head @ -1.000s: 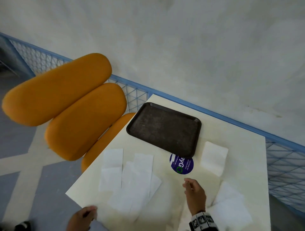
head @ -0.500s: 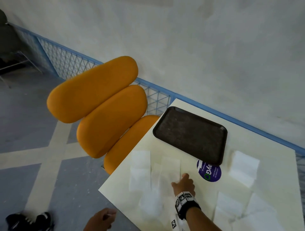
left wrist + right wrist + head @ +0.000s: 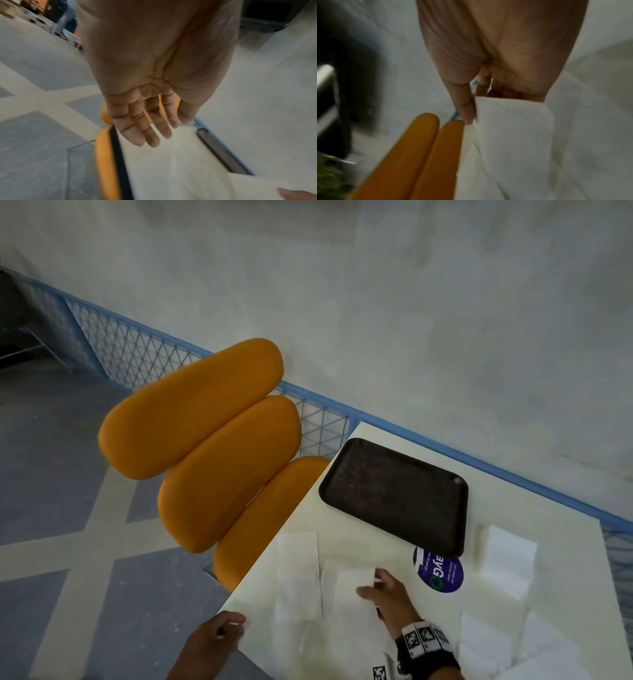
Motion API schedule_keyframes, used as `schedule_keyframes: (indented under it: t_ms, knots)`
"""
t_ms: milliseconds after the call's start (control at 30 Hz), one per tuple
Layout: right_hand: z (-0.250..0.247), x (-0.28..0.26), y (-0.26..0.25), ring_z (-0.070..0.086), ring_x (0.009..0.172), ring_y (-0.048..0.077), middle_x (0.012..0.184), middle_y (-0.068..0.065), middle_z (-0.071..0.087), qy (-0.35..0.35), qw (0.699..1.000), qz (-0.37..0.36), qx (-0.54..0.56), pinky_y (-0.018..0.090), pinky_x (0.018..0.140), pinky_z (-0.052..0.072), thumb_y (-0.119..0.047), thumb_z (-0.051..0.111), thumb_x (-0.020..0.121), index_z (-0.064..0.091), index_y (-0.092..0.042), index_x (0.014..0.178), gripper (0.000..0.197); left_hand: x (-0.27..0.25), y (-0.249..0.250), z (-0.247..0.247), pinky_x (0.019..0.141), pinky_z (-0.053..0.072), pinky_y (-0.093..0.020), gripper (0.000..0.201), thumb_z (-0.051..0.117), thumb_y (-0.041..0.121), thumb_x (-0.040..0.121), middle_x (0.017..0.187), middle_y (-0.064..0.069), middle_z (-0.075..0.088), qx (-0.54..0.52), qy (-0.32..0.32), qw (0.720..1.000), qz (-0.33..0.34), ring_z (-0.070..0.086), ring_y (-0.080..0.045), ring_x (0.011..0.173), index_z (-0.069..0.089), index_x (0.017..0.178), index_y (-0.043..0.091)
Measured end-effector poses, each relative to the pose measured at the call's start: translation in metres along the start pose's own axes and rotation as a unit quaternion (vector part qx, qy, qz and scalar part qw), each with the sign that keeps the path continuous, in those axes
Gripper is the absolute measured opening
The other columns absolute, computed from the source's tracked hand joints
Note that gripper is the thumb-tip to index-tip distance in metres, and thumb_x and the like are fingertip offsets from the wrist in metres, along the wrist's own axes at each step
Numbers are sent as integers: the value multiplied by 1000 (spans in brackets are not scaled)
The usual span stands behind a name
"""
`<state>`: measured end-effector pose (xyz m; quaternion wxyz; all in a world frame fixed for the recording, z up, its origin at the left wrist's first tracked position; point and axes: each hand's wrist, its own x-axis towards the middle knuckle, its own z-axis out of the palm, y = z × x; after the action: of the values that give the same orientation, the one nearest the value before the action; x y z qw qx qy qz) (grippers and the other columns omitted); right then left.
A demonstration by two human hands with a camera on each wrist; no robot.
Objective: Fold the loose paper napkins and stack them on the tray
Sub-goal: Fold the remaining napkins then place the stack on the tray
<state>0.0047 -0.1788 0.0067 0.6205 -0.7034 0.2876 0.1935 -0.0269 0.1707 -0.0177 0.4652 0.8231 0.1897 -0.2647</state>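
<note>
White paper napkin (image 3: 352,594) is pinched at its far end between the thumb and fingers of the right hand (image 3: 390,594), lifted a bit off the cream counter (image 3: 376,546), roughly 7 o'clock from the dark brown tray (image 3: 394,494). Left hand (image 3: 215,642) hangs at the counter's near-left corner, fingers loose and straight, holding nothing. More napkins (image 3: 510,559) lie at 4 o'clock from the tray.

The right hand (image 3: 388,594), flat on the bench (image 3: 548,549) a second ago, now pinches a napkin (image 3: 349,587) corner, while the left hand (image 3: 214,642) has edged toward the bench's edge.
</note>
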Motion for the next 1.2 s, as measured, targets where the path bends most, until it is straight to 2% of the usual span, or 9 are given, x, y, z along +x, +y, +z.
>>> schedule_keyframes:
  t_ms: [133,267,467,600,700,800,933,1067,1200]
  knots:
    - [-7,-55,-40,72,102,32,110,13,75,-109,985,-59,121,46,90,58,4,65,90,63,-9,120,33,-22,79,25,69,57,-21,16,55,40,100,105,11,74,-49,-46,992,105,72,-11,93,66,111,36]
    - [-21,-88,-64,72,104,27,113,9,75,-101,980,-114,131,43,90,58,1,66,90,62,-12,123,36,-49,149,55,82,60,-26,20,54,45,99,108,14,74,-73,-114,970,203,70,-9,100,66,113,39]
    - [-54,-115,-76,69,110,25,117,5,74,-47,975,-187,107,44,96,56,-17,78,83,63,-18,126,45,-72,214,82,82,60,-32,32,62,52,93,88,3,69,-88,-84,953,279,67,-19,91,69,94,20]
    - [-74,-131,-77,71,95,18,101,-9,75,48,967,-246,39,25,74,56,-21,78,86,63,-28,115,33,-84,235,96,76,58,-24,28,62,49,91,83,6,65,-77,-69,943,318,65,-18,88,67,89,22]
    - [-87,-137,-72,70,90,7,96,-12,71,179,941,-288,24,22,74,59,-31,82,80,48,-38,120,54,-92,245,106,67,54,-14,25,61,50,90,85,9,65,-45,-51,935,348,65,-15,88,66,91,25]
    - [-101,-141,-64,63,93,3,102,-18,60,223,914,-333,-71,17,77,56,-50,79,76,36,-53,132,71,-104,255,115,65,51,-9,19,63,46,90,80,16,64,-43,-38,921,386,64,-5,87,63,88,27]
    - [-122,-149,-59,51,106,-2,112,-23,46,238,870,-375,-214,8,90,43,-55,69,84,48,-61,118,40,-121,265,127,67,53,-11,12,64,41,91,85,26,62,-32,-53,896,440,62,5,91,61,84,32]
    - [-138,-154,-52,49,114,0,117,-20,49,229,866,-392,-209,6,89,40,-66,58,82,64,-49,109,33,-133,272,139,71,55,-12,6,65,44,87,90,27,64,-32,-55,878,474,62,4,93,62,87,38]
    - [-152,-159,-43,63,95,8,97,-14,66,215,872,-408,-165,9,76,42,-37,71,89,69,-28,91,9,-138,270,153,72,54,-9,22,63,59,81,94,28,63,-11,-20,878,479,65,-1,94,59,97,45]
